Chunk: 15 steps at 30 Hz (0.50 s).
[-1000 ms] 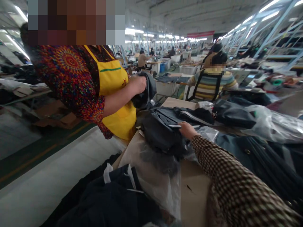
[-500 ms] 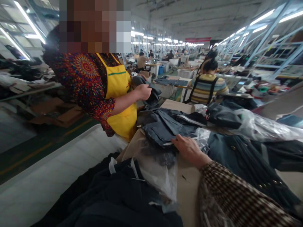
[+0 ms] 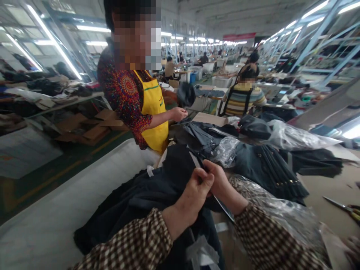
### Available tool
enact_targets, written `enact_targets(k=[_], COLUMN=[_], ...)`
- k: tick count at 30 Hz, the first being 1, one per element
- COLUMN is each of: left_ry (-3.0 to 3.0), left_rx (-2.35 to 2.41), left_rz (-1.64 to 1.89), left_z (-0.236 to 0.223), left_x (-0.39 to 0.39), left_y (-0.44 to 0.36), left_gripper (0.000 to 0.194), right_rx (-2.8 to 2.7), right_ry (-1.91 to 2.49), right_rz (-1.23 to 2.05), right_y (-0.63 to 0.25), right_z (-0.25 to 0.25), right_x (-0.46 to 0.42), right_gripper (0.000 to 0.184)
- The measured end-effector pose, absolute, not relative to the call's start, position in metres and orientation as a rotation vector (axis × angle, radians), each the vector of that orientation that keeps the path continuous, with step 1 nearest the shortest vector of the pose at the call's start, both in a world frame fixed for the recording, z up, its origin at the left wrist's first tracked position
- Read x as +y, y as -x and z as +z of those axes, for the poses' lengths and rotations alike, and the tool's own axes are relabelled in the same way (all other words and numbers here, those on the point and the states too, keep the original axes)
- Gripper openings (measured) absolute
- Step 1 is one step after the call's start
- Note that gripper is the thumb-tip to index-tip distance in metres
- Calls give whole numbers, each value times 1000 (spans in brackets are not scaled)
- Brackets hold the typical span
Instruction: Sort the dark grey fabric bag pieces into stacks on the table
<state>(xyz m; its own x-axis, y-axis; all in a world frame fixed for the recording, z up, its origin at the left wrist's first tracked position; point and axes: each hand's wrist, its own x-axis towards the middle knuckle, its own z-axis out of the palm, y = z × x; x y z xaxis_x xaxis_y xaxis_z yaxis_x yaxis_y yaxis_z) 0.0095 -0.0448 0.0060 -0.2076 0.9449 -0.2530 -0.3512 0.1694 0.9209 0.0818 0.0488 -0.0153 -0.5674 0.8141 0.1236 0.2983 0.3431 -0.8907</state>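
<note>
Both hands, the left hand (image 3: 194,195) and the right hand (image 3: 221,183), pinch the edge of a dark garment (image 3: 157,195) lying on the counter (image 3: 334,187) at 6 o'clock. A firm, even pinch probably keeps the cloth flat; scissors (image 3: 341,205) lie at 3 o'clock.

Black garment (image 3: 157,195), yellow apron (image 3: 153,108) (co-worker's), checked sleeves (image 3: 135,243).

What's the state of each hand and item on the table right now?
left hand: grip pinched shut on dark garment
right hand: grip pinched shut on dark garment
dark garment: bunched, draped over the table edge
plastic bag: crumpled, lying on clothes
scissors: lying flat on table, untouched
</note>
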Motion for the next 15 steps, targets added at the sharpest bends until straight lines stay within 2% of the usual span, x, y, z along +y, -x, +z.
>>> enact_targets(k=[4, 7, 11, 15], left_ry=[-785, -785, -479, -285], left_rx=[1321, 1292, 1165, 1057], left_rz=[1349, 1372, 1400, 1404], left_z=[2, -7, -16, -10], left_x=[-53, -58, -59, -64], left_y=[-7, -5, -4, -7], left_gripper=[59, 57, 42, 35], right_rx=[-1695, -1636, -1720, -1894], right_ry=[816, 674, 745, 1014], right_rz=[1618, 1790, 1757, 1410], right_y=[-86, -98, -117, -145], right_z=[-26, -27, -26, -25], right_x=[36, 30, 24, 32], right_gripper=[34, 25, 15, 14])
